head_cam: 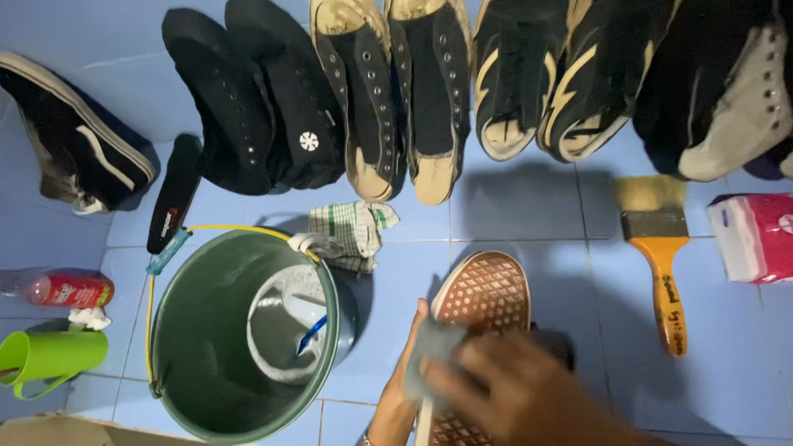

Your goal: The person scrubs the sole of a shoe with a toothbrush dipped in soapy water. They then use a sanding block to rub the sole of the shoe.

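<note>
The right hand (516, 384), blurred, presses a grey cloth (434, 347) against the brown waffle-patterned sole of an upturned shoe (483, 297); how tightly its fingers close is unclear. The left hand (401, 400) grips the shoe's edge. Just left on the blue tiled floor (529, 215) stands a green plastic bucket (198, 347); to the right lies an orange-handled paintbrush (661, 248)

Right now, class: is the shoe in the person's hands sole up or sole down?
Sole up: the shoe's brown waffle-patterned sole faces the camera.
</note>
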